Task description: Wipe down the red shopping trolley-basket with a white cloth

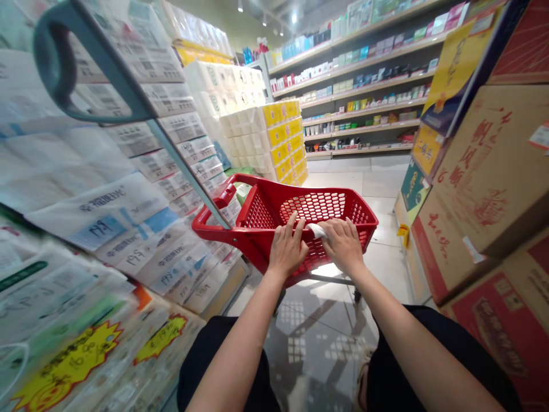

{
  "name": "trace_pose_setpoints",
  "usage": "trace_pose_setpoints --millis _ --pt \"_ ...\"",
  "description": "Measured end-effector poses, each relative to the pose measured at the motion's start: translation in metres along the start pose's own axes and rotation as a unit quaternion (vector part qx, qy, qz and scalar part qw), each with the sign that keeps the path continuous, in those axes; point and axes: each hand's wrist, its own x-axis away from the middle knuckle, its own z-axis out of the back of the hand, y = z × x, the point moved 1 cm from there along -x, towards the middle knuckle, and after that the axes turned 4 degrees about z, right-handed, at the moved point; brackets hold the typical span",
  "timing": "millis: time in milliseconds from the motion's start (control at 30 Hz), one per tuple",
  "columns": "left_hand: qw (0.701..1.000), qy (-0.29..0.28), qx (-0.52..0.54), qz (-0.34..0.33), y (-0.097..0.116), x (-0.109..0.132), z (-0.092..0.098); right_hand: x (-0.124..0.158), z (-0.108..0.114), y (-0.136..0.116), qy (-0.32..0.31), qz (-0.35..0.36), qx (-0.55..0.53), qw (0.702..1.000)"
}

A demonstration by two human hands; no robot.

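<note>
A red plastic shopping basket (274, 206) on wheels stands in the aisle in front of me, empty inside. Its long grey pull handle (86, 63) rises up to the upper left. My left hand (286, 247) rests on the basket's near rim with its fingers stretched out over the edge. My right hand (343, 243) lies beside it on the same rim. Between the two hands sits a small white cloth or tissue (316, 230), touched by my right hand's fingers and thumb. Whether the right hand pinches it or only presses on it is unclear.
Stacked packs of tissue paper (128, 189) with yellow price tags wall the left side. Brown and red cartons (484, 189) are piled on the right. Yellow and white packs (274, 137) stand ahead, with stocked shelves (364, 86) behind. The tiled floor (326, 337) runs between them.
</note>
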Motion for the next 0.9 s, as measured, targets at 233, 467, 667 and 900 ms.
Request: trace_pose_setpoints --millis 233,467,667,900 --pt "0.999 0.023 0.025 0.019 0.011 -0.003 0.001 0.018 0.008 0.018 0.020 -0.052 0.022 0.998" --pt "1.000 0.020 0.007 0.012 0.044 -0.025 -0.004 0.009 0.010 -0.004 -0.008 0.019 -0.166 0.986" --pt "0.994 -0.082 -0.063 -0.024 0.066 -0.040 -0.025 0.008 0.010 0.043 0.086 -0.119 -0.061 0.987" --pt "0.994 -0.079 -0.061 -0.041 0.095 -0.050 -0.048 0.014 0.006 0.056 0.019 -0.094 -0.003 0.995"
